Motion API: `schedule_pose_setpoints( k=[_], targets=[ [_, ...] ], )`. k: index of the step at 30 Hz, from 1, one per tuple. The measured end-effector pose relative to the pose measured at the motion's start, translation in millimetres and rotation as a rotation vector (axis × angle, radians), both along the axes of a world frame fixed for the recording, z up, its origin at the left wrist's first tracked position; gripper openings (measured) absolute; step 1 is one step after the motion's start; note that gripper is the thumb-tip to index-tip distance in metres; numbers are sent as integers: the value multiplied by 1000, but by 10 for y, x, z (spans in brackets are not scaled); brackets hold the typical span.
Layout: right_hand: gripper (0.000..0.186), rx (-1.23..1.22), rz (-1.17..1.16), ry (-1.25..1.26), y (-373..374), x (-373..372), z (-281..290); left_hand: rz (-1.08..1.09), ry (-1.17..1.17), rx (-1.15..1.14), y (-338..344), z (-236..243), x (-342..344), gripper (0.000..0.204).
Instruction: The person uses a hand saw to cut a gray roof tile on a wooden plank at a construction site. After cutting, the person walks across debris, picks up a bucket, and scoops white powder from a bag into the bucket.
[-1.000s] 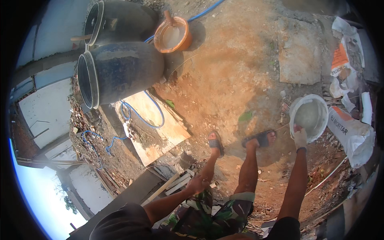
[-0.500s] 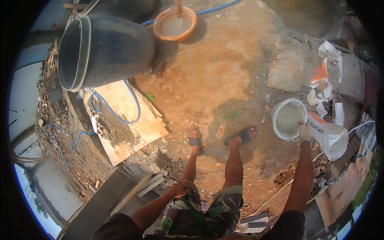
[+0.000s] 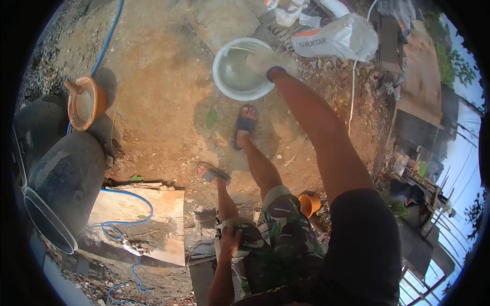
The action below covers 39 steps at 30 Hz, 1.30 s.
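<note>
Sack [image 3: 352, 36]: dark lettering [image 3: 312, 43] | right hand [image 3: 261, 62] at bucket [image 3: 217, 77], grip unclear | left hand [image 3: 231, 240]: spread

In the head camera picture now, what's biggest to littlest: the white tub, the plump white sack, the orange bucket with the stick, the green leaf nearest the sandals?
1. White tub and white sack: too alike to rank
2. Orange bucket
3. Green leaf

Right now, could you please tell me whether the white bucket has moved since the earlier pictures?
Yes, the white bucket has moved away from the white sack, toward the green leaf.
</note>
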State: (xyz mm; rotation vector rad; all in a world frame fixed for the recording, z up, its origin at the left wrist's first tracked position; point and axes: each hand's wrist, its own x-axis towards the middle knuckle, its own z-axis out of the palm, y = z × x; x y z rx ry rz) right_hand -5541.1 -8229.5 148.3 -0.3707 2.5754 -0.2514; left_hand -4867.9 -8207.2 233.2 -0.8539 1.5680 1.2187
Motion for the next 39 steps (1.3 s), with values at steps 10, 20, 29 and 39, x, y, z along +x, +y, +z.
schedule_pose_setpoints(
  k=[10, 20, 29, 39],
  targets=[
    [50, -279, -420, -96, 52, 979, 41, -337, -183, 340, -1376, 330, 217, 51],
    [34, -572, -745, -83, 1958, 2894, 83, -248, -278, 121, -1024, 540, -498, 61],
    [72, -111, -1864, -423, 5479, 6266, -1148, -423, -293, 69, 386, 154, -1235, 62],
    [38, 495, -1251, -456, 8308, 8658, -2380, -865, -90, -62, 3177, -521, -1591, 51]
  ],
)
